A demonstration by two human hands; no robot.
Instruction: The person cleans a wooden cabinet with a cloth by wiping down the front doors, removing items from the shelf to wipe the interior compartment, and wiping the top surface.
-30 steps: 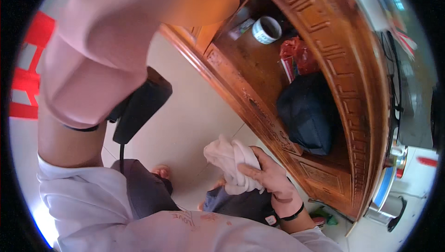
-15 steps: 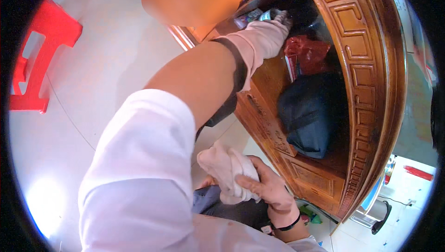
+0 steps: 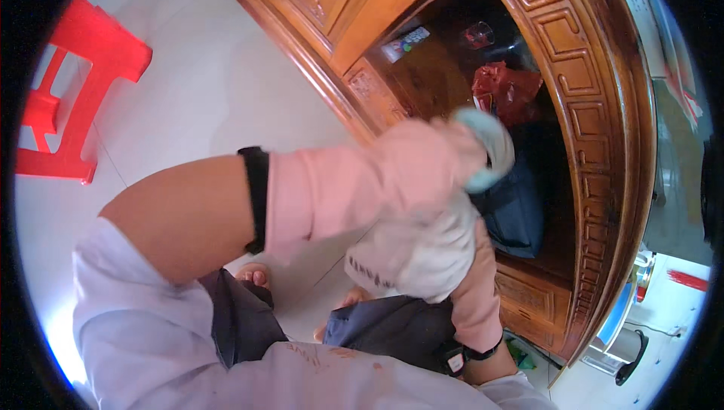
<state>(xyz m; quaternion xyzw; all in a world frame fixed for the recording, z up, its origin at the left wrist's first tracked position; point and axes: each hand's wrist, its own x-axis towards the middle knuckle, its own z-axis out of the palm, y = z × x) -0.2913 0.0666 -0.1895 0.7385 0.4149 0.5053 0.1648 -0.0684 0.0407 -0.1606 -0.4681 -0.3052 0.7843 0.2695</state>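
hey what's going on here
A person's left hand, in pink fabric, holds a round, pale blue-and-white object, blurred, near the bundled white cloth gripped by the right hand. Both are beside an open, carved brown wooden cabinet. Inside it sit a crumpled red plastic bag and a dark blue fabric bag. A red plastic stool stands off to the left.

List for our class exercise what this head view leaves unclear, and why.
All in the head view:
- Left hand: finger positions smeared by blur.
- Pale-blue round thing: blurred; tub or roll, unclear.
- Right hand: partly hidden by white cloth.
- Red bag: plastic hides its contents.
- Red stool: cut off by left rim.
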